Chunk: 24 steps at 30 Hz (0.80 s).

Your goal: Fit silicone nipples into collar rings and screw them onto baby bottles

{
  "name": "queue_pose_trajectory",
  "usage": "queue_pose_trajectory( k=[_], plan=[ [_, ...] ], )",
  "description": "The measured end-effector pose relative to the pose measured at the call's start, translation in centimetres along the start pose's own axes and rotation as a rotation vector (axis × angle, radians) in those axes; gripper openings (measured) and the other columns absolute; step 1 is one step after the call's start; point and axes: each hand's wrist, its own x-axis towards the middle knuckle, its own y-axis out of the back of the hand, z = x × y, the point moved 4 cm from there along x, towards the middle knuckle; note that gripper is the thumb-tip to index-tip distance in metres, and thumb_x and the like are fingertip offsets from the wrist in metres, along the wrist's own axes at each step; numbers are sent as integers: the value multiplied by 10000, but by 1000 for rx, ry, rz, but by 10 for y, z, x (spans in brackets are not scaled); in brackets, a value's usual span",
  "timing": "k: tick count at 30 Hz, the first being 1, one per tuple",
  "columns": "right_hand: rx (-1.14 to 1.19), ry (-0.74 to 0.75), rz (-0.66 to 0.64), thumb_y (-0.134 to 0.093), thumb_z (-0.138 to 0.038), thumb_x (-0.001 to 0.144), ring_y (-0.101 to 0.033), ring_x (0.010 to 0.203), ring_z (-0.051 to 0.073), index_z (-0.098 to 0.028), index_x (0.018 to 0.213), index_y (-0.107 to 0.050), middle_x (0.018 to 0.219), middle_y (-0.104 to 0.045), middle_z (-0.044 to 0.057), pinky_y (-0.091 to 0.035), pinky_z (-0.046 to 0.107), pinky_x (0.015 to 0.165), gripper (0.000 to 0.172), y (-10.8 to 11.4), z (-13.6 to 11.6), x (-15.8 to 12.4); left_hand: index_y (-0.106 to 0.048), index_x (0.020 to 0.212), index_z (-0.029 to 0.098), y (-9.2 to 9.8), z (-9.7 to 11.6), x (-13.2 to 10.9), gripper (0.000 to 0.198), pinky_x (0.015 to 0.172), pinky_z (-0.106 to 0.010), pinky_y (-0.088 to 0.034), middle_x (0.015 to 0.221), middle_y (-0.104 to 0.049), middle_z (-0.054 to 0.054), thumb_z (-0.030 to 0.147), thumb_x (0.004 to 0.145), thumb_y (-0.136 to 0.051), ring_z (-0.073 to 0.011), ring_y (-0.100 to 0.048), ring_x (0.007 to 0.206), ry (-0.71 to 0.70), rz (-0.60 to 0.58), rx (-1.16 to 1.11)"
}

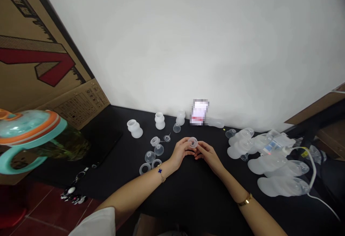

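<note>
While raised just above the black tabletop (113,189), left hand (182,153) and right hand (208,156) close together, fingertips of both pinching a small clear silicone piece (192,142), with clear plastic cups (154,153) scattered nearby.

**A:** What fills the upper left of the field?
**B:** A corrugated cardboard carton (32,49) printed with a red arrow, meeting a white wall (205,42).
**A:** Lower left?
**B:** A blurred teal-and-orange handled cup (29,139) above red floor tiles (45,207).
**A:** Right margin?
**B:** Frosted silicone pump bodies (280,185) on a black tabletop (102,157), beside a white cable (314,167).
</note>
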Motion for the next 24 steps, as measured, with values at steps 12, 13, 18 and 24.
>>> queue_pose_trajectory(
  k=[12, 13, 18, 24],
  plan=[
    [-24, -9, -13, -774, -563, 783, -654, 687, 165, -215, 990, -740, 788, -686, 28, -563, 307, 633, 406, -1, -1, -1, -720, 938, 116, 1, -1, 2, 360, 673, -274, -517, 840, -703, -79, 403, 733, -789, -162, -653, 706, 21, -22, -4],
    [-26, -10, -15, -773, -564, 784, -656, 687, 165, -215, 988, -739, 787, -687, 28, -564, 306, 633, 406, -1, -1, -1, -721, 934, 117, 1, -1, 2, 355, 676, -274, -514, 842, -702, -79, 406, 737, -787, -162, -651, 709, 17, -27, 1],
    [-24, -12, -21, -780, -568, 775, -657, 677, 157, -216, 983, -731, 784, -692, 25, -563, 294, 629, 412, -1, -1, -1, -723, 936, 127, 3, -2, 3, 323, 683, -271, -503, 859, -699, -74, 396, 762, -766, -161, -647, 729, -6, -60, 11],
    [-28, -17, -30, -779, -577, 770, -653, 661, 153, -204, 983, -723, 792, -695, 29, -560, 294, 623, 433, -1, -1, 0, -713, 918, 131, 4, -2, 3, 287, 655, -242, -473, 844, -687, -60, 371, 768, -759, -146, -640, 713, -14, -57, 29]
  ],
)
